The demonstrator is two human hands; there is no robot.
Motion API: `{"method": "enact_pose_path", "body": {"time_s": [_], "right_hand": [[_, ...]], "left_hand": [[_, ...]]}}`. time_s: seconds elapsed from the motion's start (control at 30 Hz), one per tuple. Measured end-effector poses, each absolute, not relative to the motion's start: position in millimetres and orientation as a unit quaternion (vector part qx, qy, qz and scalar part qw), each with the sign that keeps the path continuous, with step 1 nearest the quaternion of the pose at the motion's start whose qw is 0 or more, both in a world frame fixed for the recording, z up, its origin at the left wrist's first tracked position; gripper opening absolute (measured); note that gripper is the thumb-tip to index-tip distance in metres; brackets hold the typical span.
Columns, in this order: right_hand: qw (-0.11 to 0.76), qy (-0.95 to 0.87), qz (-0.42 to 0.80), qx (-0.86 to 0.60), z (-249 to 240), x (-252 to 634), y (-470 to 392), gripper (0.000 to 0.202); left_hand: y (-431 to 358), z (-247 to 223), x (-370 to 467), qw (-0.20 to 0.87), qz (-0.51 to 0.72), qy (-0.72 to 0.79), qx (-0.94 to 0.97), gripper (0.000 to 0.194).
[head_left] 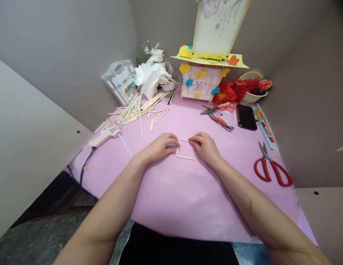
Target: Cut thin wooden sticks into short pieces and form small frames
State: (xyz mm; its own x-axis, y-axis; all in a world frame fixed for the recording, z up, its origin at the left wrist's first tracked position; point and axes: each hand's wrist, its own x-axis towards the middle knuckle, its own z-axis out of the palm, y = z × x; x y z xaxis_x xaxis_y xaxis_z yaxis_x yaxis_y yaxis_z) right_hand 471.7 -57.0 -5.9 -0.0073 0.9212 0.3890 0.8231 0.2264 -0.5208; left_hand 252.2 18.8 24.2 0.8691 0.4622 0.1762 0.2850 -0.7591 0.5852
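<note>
Three short, pale wooden sticks form a three-sided shape on the pink-covered tabletop. My left hand [163, 145] grips the left-hand stick [177, 150] between thumb and fingers, near its upper corner. Opposite it, my right hand [206, 148] pinches the right end of the top stick [184, 140]. The bottom stick [185, 158] lies untouched, its left end at the lower corner. Fingers partly cover the left and top sticks. Whether the corners are joined I cannot tell.
Left: a glue gun [107, 133] with a cord and a pile of wooden sticks [145, 108]. A decorated paper lantern [199, 82] stands behind. Right: pliers-like cutters [219, 118], a phone [246, 117], red-handled scissors [272, 167] and pens. Partition walls enclose the table.
</note>
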Motion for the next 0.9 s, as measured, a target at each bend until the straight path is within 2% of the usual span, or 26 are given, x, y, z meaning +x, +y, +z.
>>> {"method": "enact_pose_path", "body": {"time_s": [0.57,0.77,0.9], "right_hand": [[0.348,-0.701,0.080,-0.617,-10.0,469.6,-53.7,0.015],[0.446,-0.642,0.096,-0.617,-9.8,474.1,-55.1,0.018],[0.469,-0.613,0.096,-0.628,-8.9,477.5,-56.8,0.017]], "left_hand": [[18.6,26.5,253.7,0.279,0.146,0.200,0.928,0.018],[20.2,26.0,253.2,0.285,0.155,0.191,0.927,0.017],[19.7,27.1,253.3,0.301,0.176,0.201,0.916,0.018]]}}
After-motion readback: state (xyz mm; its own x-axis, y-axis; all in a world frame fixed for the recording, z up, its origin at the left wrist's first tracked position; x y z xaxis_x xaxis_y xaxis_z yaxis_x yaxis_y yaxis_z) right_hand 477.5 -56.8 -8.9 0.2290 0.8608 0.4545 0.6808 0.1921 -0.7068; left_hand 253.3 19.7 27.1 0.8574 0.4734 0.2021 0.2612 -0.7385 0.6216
